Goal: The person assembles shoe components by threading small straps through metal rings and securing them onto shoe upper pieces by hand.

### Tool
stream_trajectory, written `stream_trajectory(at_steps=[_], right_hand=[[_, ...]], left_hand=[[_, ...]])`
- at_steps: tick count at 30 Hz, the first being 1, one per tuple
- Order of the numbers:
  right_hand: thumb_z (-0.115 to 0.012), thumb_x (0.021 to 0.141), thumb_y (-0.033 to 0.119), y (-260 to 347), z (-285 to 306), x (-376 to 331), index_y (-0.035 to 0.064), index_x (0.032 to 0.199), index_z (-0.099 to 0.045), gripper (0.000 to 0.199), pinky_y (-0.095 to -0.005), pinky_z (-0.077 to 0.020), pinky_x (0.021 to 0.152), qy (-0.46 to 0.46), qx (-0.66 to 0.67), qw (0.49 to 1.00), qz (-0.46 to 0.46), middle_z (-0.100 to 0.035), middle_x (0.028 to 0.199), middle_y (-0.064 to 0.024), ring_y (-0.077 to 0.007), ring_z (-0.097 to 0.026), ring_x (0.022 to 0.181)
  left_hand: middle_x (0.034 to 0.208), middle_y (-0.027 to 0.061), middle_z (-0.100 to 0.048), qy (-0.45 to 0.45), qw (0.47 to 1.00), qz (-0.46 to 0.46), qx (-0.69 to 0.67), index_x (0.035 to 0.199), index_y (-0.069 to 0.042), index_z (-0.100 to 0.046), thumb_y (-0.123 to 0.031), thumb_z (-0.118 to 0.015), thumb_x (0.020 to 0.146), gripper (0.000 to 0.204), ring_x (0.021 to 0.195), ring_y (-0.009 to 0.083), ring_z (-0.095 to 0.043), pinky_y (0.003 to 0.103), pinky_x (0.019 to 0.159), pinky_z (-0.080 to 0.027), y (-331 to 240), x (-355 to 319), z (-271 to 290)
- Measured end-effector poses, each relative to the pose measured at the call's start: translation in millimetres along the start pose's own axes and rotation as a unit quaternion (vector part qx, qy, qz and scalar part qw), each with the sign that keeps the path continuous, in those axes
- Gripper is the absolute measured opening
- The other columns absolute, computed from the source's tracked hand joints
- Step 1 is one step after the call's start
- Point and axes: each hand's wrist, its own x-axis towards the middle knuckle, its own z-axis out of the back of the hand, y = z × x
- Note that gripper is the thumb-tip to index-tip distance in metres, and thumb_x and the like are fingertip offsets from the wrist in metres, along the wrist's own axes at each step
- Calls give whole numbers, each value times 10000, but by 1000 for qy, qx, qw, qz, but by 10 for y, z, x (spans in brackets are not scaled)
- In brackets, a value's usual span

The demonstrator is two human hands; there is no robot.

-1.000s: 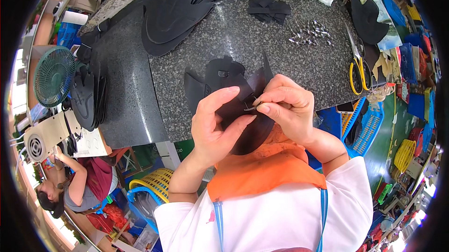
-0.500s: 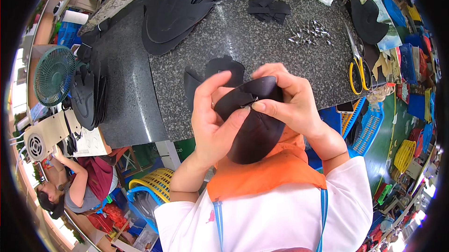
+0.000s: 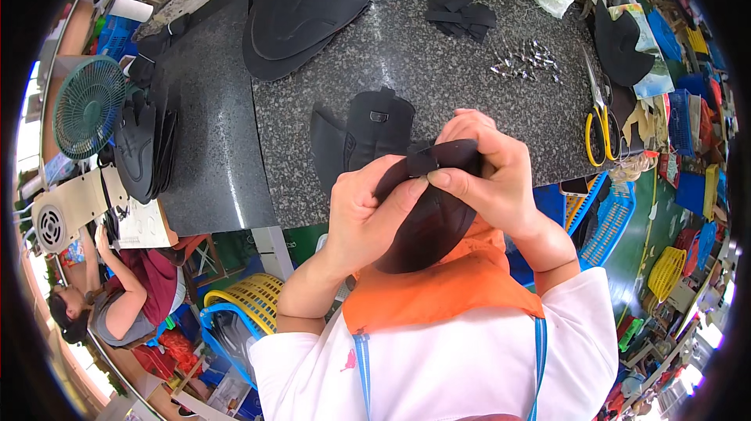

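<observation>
There is one left hand [image 3: 361,214] and one right hand [image 3: 497,175], two in all, with one black curved piece [image 3: 426,235] between them. One pair of yellow-handled scissors [image 3: 598,103] lies at the right, one green fan [image 3: 88,107] stands at the left, and one co-worker [image 3: 129,308] is at the near left. One orange apron [image 3: 438,292] has two blue straps [image 3: 540,354]. The small silver metal pieces [image 3: 528,60] and black strips [image 3: 460,16] at the far side lie too crowded to count.

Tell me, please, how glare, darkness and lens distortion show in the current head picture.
Head view: pale glare streaks the tabletop; silvery bits glint; the black piece between left hand and right hand shows little detail; the fisheye makes the co-worker at left look tipped sideways, and the corners go black.
</observation>
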Motion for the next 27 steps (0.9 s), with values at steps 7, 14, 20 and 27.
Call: stream_trajectory(at_steps=[7,14,20,27], right_hand=[[-803,775,162,40,-13,19,22,843,-633,231,-262,-434,725,34,190,971,-141,-592,825,-14,-111,-548,836],[-822,663,86,87,-69,92,62,890,-645,289,-317,-455,776,-36,88,994,-51,-574,989,-60,-200,-550,927],[-817,614,53,122,111,172,105,853,-642,301,-355,-435,787,-17,-127,985,116,-565,984,-59,-227,-558,902],[-762,693,56,265,257,373,75,788,-643,153,-321,-407,749,84,-61,993,57,-589,767,-18,-201,-569,759]], left_hand=[[849,-12,-656,-28,992,47,-110,1049,1,-658,-65,-643,903,160,796,30,-555,193,701,-451,7,39,-25],[837,45,-664,2,1000,13,9,1036,-22,-646,-54,-681,859,183,763,65,-585,223,686,-464,63,94,88],[948,56,-689,1,996,86,28,1026,1,-663,56,-723,759,279,901,107,-642,234,783,-500,-163,128,59],[885,35,-670,113,993,-15,21,974,-2,-692,4,-731,776,202,811,77,-610,224,712,-476,45,156,129]])
